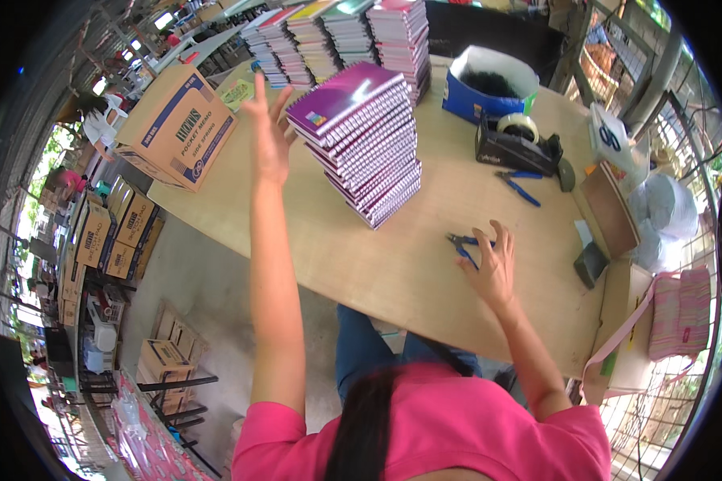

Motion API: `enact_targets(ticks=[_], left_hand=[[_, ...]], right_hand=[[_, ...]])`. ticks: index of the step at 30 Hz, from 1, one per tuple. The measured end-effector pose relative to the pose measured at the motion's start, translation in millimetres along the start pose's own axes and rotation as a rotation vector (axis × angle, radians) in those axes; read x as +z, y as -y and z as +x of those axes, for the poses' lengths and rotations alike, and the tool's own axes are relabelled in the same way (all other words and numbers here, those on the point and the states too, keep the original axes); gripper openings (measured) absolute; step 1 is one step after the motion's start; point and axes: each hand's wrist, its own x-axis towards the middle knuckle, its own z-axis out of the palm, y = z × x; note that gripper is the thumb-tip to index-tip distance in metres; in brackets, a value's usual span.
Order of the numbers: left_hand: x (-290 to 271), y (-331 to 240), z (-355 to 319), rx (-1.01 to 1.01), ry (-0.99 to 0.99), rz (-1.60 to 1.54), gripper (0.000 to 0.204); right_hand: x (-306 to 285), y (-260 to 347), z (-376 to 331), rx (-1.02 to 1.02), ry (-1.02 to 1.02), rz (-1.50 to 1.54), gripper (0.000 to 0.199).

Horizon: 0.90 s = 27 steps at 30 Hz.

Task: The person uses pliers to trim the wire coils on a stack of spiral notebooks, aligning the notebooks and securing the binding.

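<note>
A tall, slightly twisted stack of purple spiral notebooks (351,96) stands on the table in front of me, wire bindings facing right. My left hand (271,140) is raised at the stack's left side, empty, with its fingers spread. Low over the table to the right of the stack, my right hand (493,268) has its thumb and fingers around the blue handles of small cutting pliers (463,247). The jaws point away to the left. Whether the pliers rest on the tabletop is hard to tell.
Taller notebook stacks (333,40) line the far edge. A brown carton (180,128) sits at left. Toward the right are a blue-and-white box (489,84), a tape dispenser (521,148), a second pair of blue-handled pliers (521,188) and a striped bag (680,313).
</note>
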Motion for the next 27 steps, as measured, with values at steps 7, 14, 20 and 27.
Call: enact_targets(ticks=[7, 14, 20, 27], left_hand=[[-65, 165, -7, -0.703, 0.283, -0.446, 0.088], [-53, 190, 4, -0.526, 0.519, -0.148, 0.062], [-71, 172, 11, -0.239, 0.602, 0.196, 0.059], [-79, 174, 42, -0.469, 0.58, 0.079, 0.058]], right_hand=[[81, 96, 64, 0.888, 0.138, 1.382, 0.093], [141, 71, 115, 0.638, -0.224, 1.036, 0.086], [-11, -22, 290, -0.026, -0.3, -0.357, 0.06], [-48, -219, 418, 0.769, 0.147, -0.066, 0.031]])
